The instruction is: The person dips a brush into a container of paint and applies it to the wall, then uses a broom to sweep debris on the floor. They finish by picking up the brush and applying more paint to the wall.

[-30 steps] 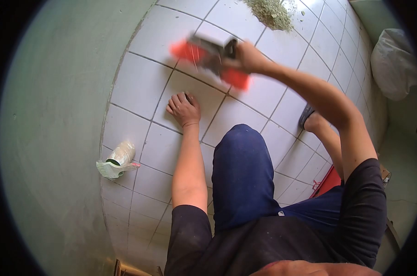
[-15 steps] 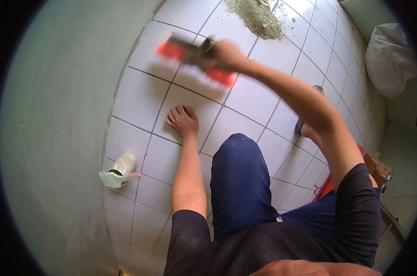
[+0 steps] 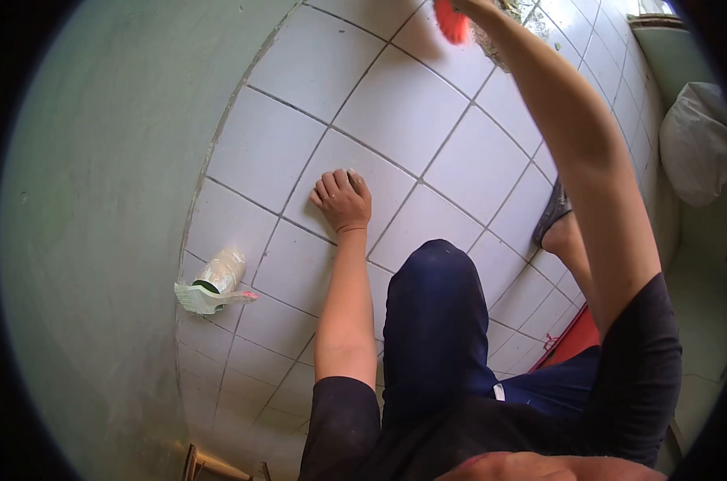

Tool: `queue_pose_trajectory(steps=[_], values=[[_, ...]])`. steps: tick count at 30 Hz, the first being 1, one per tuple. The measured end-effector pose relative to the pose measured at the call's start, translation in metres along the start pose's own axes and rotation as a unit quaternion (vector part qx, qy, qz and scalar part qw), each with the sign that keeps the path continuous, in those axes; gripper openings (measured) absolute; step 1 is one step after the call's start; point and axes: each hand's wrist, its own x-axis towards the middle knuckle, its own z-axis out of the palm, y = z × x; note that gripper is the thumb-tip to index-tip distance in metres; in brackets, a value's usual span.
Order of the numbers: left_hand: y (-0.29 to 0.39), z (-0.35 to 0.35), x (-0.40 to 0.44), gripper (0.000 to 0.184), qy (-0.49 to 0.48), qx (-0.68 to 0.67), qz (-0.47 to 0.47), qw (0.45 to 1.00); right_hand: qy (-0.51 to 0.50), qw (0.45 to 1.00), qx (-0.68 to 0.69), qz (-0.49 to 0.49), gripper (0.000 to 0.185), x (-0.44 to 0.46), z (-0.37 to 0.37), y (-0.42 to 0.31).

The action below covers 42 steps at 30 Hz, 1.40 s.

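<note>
My left hand [image 3: 345,199] rests on the white tiled floor [image 3: 395,104], its fingers curled under; what they hold, if anything, is hidden. At the top edge, my right hand [image 3: 474,5] is mostly cut off by the frame. Beside it shows part of a brush with red bristles [image 3: 452,22], close to a pile of greenish-grey debris [image 3: 492,44]. My right forearm covers some of the pile, and the brush's body lies outside the view.
A wrapped roll [image 3: 224,268] with pale green plastic [image 3: 197,300] lies near the left wall [image 3: 99,240]. At the far right is a white sack [image 3: 700,144]. A red object [image 3: 576,341] sits behind my bent leg.
My right hand and the red-bristled brush have moved up and right, from above the middle tiles to the debris pile. My left hand stays on the floor as the camera view shifts.
</note>
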Motion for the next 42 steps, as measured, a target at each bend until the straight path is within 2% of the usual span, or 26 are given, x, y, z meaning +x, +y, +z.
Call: queue_pose_trajectory(steps=[1, 2, 3, 4, 5, 7, 8, 11, 15, 17, 18, 20, 21, 22, 23, 25, 28, 30, 33, 35, 37, 38, 39, 40, 41, 42], values=[[0.000, -0.001, -0.002, 0.020, -0.002, 0.006, -0.002, 1.000, -0.052, 0.998, 0.012, 0.016, 0.052, -0.034, -0.032, -0.024], [0.002, 0.001, 0.000, 0.020, 0.001, 0.012, -0.001, 1.000, -0.075, 0.996, 0.014, -0.047, 0.053, -0.054, -0.045, -0.032], [0.002, 0.001, 0.003, 0.020, 0.007, 0.005, 0.006, 1.000, -0.150, 0.987, -0.032, -0.044, 0.057, -0.061, -0.043, -0.040], [0.002, 0.001, 0.000, 0.020, 0.004, 0.003, 0.004, 1.000, -0.175, 0.975, -0.017, -0.135, 0.055, -0.028, 0.005, 0.017], [0.001, 0.003, -0.001, 0.020, 0.004, 0.002, 0.002, 1.000, -0.217, 0.969, -0.057, -0.107, 0.058, -0.060, 0.008, 0.009], [0.001, 0.004, 0.002, 0.021, -0.006, 0.007, 0.001, 1.000, -0.310, 0.932, 0.013, -0.185, 0.056, -0.111, 0.025, 0.014], [0.001, 0.004, 0.002, 0.021, -0.004, 0.002, 0.001, 1.000, -0.315, 0.925, 0.035, -0.211, 0.052, -0.128, 0.043, 0.027], [0.002, 0.002, -0.002, 0.022, -0.013, 0.004, -0.001, 1.000, -0.291, 0.933, -0.132, -0.168, 0.046, -0.128, 0.053, 0.052], [0.003, 0.000, 0.001, 0.020, 0.000, 0.010, -0.001, 1.000, -0.042, 0.994, -0.099, -0.029, 0.047, -0.044, 0.019, 0.076], [0.002, 0.001, -0.002, 0.020, 0.001, 0.010, -0.004, 1.000, 0.040, 0.994, 0.050, -0.083, 0.064, -0.059, -0.040, 0.039], [0.001, 0.001, -0.001, 0.020, 0.004, 0.011, -0.002, 1.000, 0.040, 0.994, 0.048, -0.086, 0.064, -0.057, -0.044, 0.051], [0.004, 0.001, -0.001, 0.020, 0.011, 0.006, -0.004, 1.000, 0.108, 0.982, -0.093, -0.123, 0.053, -0.055, -0.055, 0.076], [0.003, 0.001, -0.001, 0.020, 0.007, 0.007, -0.005, 1.000, 0.110, 0.974, -0.108, -0.164, 0.057, -0.073, -0.064, 0.083], [0.003, 0.002, 0.000, 0.020, 0.005, 0.009, -0.006, 1.000, 0.067, 0.971, -0.164, -0.160, 0.052, -0.089, -0.073, 0.088], [0.002, 0.001, 0.001, 0.020, 0.010, 0.006, -0.005, 1.000, 0.079, 0.966, -0.118, -0.215, 0.047, -0.112, -0.070, 0.095], [0.003, 0.001, -0.001, 0.020, 0.006, 0.015, -0.001, 1.000, 0.047, 0.956, -0.176, -0.229, 0.038, -0.131, -0.045, 0.142], [0.004, 0.003, 0.000, 0.019, 0.013, 0.008, 0.003, 1.000, -0.010, 0.935, -0.202, -0.290, 0.035, -0.134, -0.048, 0.145], [0.002, 0.002, -0.003, 0.019, 0.010, 0.005, 0.003, 1.000, -0.005, 0.965, -0.158, -0.210, 0.037, -0.135, -0.052, 0.129], [0.004, 0.002, 0.000, 0.019, 0.009, 0.016, 0.001, 1.000, -0.040, 0.970, -0.201, -0.129, 0.043, -0.112, -0.050, 0.119], [0.003, 0.002, -0.002, 0.019, 0.014, 0.010, 0.002, 1.000, -0.030, 0.976, -0.170, -0.131, 0.048, -0.106, -0.060, 0.097], [0.003, 0.003, -0.003, 0.021, 0.006, 0.009, -0.003, 1.000, -0.093, 0.975, -0.150, -0.134, 0.047, -0.124, -0.059, 0.079], [0.003, 0.003, -0.003, 0.024, 0.000, 0.011, -0.007, 1.000, -0.144, 0.976, -0.080, -0.141, 0.043, -0.144, -0.052, 0.079], [0.002, 0.004, -0.003, 0.024, 0.000, 0.009, -0.006, 1.000, -0.218, 0.967, 0.012, -0.130, 0.046, -0.164, -0.042, 0.092], [0.001, 0.005, -0.004, 0.024, 0.003, 0.008, -0.006, 1.000, -0.301, 0.944, 0.019, -0.135, 0.043, -0.180, -0.036, 0.101], [0.000, 0.006, -0.004, 0.025, 0.006, 0.008, -0.007, 1.000, -0.309, 0.938, 0.043, -0.151, 0.037, -0.197, -0.023, 0.120], [0.001, 0.005, -0.003, 0.025, -0.007, 0.015, -0.010, 1.000, -0.295, 0.938, -0.013, -0.182, 0.035, -0.200, -0.026, 0.124]])
